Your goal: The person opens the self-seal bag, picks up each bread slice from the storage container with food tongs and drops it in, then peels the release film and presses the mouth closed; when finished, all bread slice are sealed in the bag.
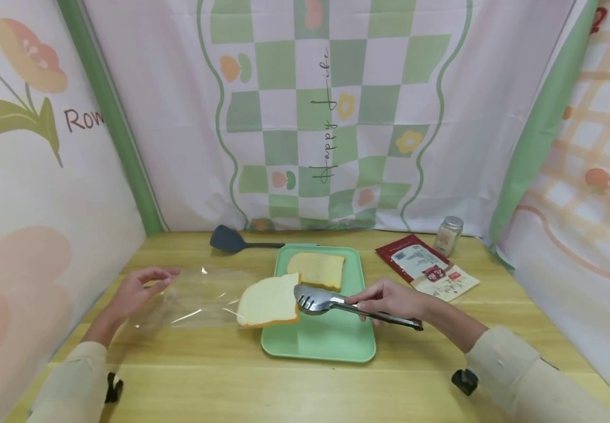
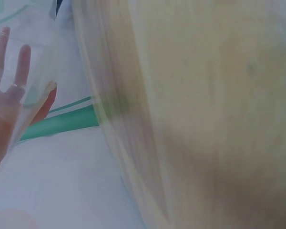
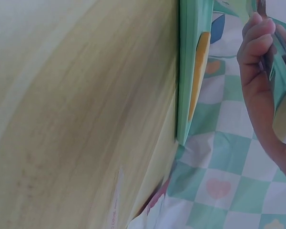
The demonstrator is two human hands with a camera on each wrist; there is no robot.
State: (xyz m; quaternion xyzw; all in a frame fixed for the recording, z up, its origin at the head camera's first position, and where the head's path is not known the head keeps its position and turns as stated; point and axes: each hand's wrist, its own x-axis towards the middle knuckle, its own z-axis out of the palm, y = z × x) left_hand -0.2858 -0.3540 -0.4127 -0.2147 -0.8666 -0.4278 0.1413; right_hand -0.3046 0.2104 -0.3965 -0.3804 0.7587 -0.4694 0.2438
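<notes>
In the head view my right hand (image 1: 389,299) grips metal tongs (image 1: 318,298) with a dark handle. The slotted head of the tongs lies over the right edge of a bread slice (image 1: 268,301), which hangs above the left side of a green tray (image 1: 318,349). A second bread slice (image 1: 315,269) lies at the tray's far end. My left hand (image 1: 133,291) is at a clear plastic bag (image 1: 199,299), whose right end meets the first slice's left edge. Through the clear film, the left wrist view shows spread fingers (image 2: 23,67). Curled fingers of the right hand (image 3: 257,57) wrap the tongs in the right wrist view.
A dark spatula (image 1: 231,239) lies behind the tray on the wooden table (image 1: 305,390). To the right are a red and white packet (image 1: 424,267) and a small jar with a silver lid (image 1: 448,236). Printed curtains (image 1: 178,117) enclose the back and sides.
</notes>
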